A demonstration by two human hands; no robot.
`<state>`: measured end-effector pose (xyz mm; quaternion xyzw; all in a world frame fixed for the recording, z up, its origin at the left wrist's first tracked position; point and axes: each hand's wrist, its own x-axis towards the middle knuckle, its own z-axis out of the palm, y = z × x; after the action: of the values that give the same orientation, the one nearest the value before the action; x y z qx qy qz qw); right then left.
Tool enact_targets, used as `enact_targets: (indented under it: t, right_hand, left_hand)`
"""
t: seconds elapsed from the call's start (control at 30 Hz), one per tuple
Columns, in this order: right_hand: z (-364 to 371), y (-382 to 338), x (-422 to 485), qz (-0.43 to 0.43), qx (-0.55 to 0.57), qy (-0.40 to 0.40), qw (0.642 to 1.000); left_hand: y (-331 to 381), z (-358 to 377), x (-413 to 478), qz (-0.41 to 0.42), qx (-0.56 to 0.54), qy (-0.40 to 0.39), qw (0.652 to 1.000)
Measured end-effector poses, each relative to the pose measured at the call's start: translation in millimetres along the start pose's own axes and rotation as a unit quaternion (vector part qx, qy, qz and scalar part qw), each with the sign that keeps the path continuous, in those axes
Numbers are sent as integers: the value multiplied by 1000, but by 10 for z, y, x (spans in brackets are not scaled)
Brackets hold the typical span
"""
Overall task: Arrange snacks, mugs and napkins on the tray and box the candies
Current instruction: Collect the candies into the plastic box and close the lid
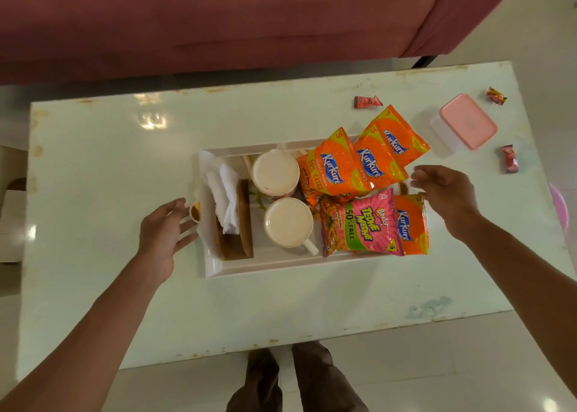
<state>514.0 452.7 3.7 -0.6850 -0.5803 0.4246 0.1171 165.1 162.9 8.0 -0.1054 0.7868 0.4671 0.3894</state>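
L hand [162, 233] nr tray [265, 266]; pkts [359, 168] hide R rim.

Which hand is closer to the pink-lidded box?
Right. The right hand hovers by the right end of the tray, just short of the pink-lidded box. The left hand is at the tray's left end, far from it.

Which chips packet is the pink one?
The Bingo Tedhe Medhe packet, at the tray's near edge beside the nearer mug. The other four are orange Kurkure packets.
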Motion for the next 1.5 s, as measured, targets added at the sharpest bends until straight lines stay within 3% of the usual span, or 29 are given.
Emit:
enact_targets:
  t: [0.13, 0.27, 0.4, 0.5, 0.67, 0.83, 0.97, 1.1, 1.23, 1.37, 1.5]
  right_hand:
    - [-278, 54, -271, 11, 32, 59, 998]
    - [-530, 124, -434, -1, 25, 63, 998]
    - [-733, 112, -378, -58, -56, 52, 995]
    - [-873, 51, -170, -139, -170, 45, 975]
    - [-1092, -113, 483, -221, -337, -38, 914]
    - [-1222, -258, 1099, -288, -409, -113, 858]
    - [-1212, -369, 1424, -319, -448, -178, 816]
    - [-1065, -417, 1640, -325, -471, -212, 793]
    - [-982, -435, 1671, -310, -440, -242, 807]
    - [-1143, -474, 1313, -320, -320, -254, 855]
    - [-1417, -461, 638, -335, -221, -279, 872]
  left_hand:
    - [-102, -336, -281, -4, 16, -4, 1000]
    - [-362, -752, -695, 3, 19, -43, 999]
    - [-785, -1009, -1015, -30, -1, -63, 998]
    - [-981, -887, -1256, -68, -23, -60, 996]
    - [-864, 228, -1797, -42, -65, -149, 986]
    - [-279, 1740, -2270, 9, -142, -302, 943]
    - [68, 2796, -2337, 1, -187, -303, 934]
    - [119, 3358, -2243, -22, -183, -279, 943]
    - [78, 3402, -2186, -6, -161, -251, 954]
    - [69, 3318, -2155, 32, -113, -218, 969]
    - [114, 3296, -2146, 47, -110, -221, 968]
